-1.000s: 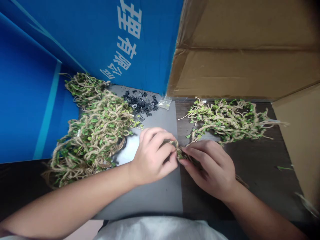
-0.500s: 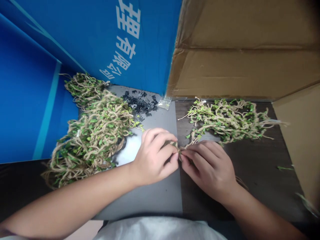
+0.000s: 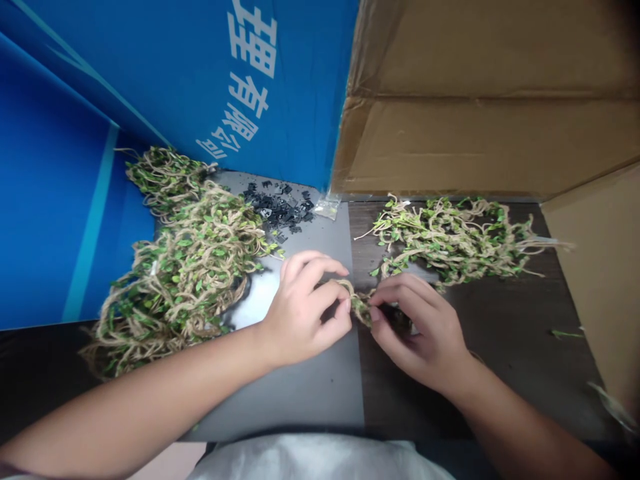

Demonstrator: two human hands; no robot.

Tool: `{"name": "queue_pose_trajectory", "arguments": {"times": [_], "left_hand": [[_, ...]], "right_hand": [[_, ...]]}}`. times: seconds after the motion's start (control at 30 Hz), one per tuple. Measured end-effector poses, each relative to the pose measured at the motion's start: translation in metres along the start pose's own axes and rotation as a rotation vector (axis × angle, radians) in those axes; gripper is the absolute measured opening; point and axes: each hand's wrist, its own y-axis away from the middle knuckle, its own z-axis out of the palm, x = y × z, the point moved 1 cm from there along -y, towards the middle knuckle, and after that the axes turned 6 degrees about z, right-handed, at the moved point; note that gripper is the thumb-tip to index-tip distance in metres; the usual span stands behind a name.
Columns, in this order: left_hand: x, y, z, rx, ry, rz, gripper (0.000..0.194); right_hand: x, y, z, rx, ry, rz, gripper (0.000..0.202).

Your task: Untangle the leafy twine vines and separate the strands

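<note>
My left hand (image 3: pixel 303 310) is closed in a pinch at the left end of a small twine garland with green leaves (image 3: pixel 361 311). My right hand (image 3: pixel 425 333) pinches the same garland from the right with thumb and forefinger, and its curled fingers hide part of it. The fingertips of both hands are a short way apart, with brown twine showing in the gap. Left of my left hand lies a large heap of leafy twine garlands (image 3: pixel 200 267). Beyond my right hand, a looser pile of the same garlands (image 3: pixel 450 237) spreads over the dark wood-look surface.
Small black plastic pieces (image 3: pixel 283 208) lie scattered at the back, beside a clear plastic bag (image 3: pixel 327 208). A blue panel with white characters (image 3: pixel 300 80) and a cardboard wall (image 3: pixel 475 133) close off the back. A green sprig (image 3: pixel 567 333) lies at the right.
My fingertips have moved apart, my right hand opening its curl slightly and shifting right. More of the garland shows between the hands. The piles have stayed put.
</note>
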Motion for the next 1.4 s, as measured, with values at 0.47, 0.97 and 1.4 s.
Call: {"name": "queue_pose_trajectory", "arguments": {"times": [0.47, 0.97, 1.4], "left_hand": [[-0.004, 0.000, 0.000, 0.001, 0.024, -0.022, 0.007], [-0.004, 0.000, 0.000, -0.013, 0.058, -0.036, 0.008], [-0.007, 0.001, 0.000, 0.010, 0.095, -0.038, 0.007]], "right_hand": [[0.007, 0.000, 0.001, -0.130, -0.211, 0.080, 0.009], [0.009, -0.001, -0.010, -0.143, -0.462, 0.152, 0.020], [0.011, 0.009, -0.005, 0.023, -1.006, 0.381, 0.051]]}}
